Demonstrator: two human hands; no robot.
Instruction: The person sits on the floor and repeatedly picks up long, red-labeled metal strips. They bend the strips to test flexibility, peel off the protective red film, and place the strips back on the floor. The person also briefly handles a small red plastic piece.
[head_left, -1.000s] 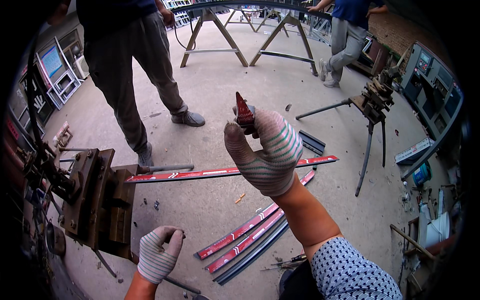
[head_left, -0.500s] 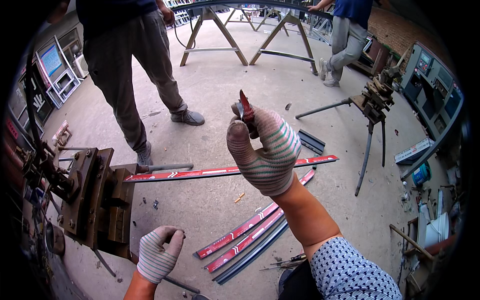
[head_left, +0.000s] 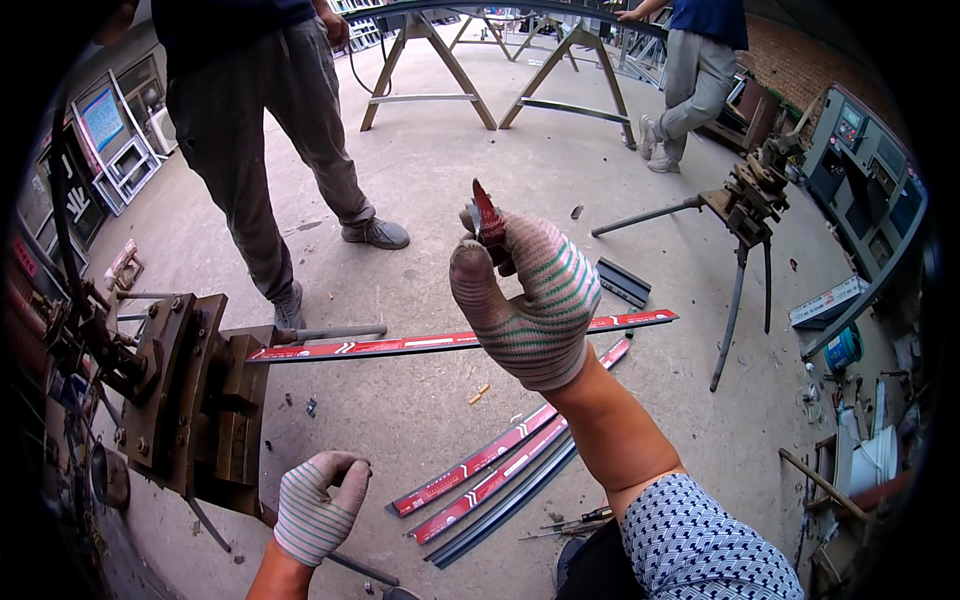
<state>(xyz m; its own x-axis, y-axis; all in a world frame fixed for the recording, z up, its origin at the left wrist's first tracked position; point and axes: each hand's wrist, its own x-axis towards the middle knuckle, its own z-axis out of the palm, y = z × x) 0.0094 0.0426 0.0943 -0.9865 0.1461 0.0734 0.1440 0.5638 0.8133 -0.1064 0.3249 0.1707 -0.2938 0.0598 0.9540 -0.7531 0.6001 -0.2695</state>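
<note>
My right hand (head_left: 530,300), in a striped knit glove, is raised at the centre and closed around a small pointed offcut (head_left: 486,215) with a dark red face. The offcut's tip sticks up past my fingertips; its lower part is hidden. Low on the left is my gloved left hand (head_left: 320,508), fingers curled and thumb pressed to them; anything between them is hidden. Beyond it, a long strip with red film (head_left: 400,346) reaches from a heavy metal press (head_left: 190,410) to behind my right hand. Several more strips, some with red film (head_left: 490,492), lie on the floor beneath my right forearm.
A person (head_left: 270,130) stands close at the far left, another (head_left: 690,90) at the far right. Between them are trestles (head_left: 440,75). A tripod stand (head_left: 740,210) and a grey control cabinet (head_left: 860,170) are on the right. A short dark profile (head_left: 623,284) lies nearby.
The offcut has turned slightly in my right fingers, showing more of its red face and less of its bright edge. My right thumb has shifted a little left. My left hand stays put.
</note>
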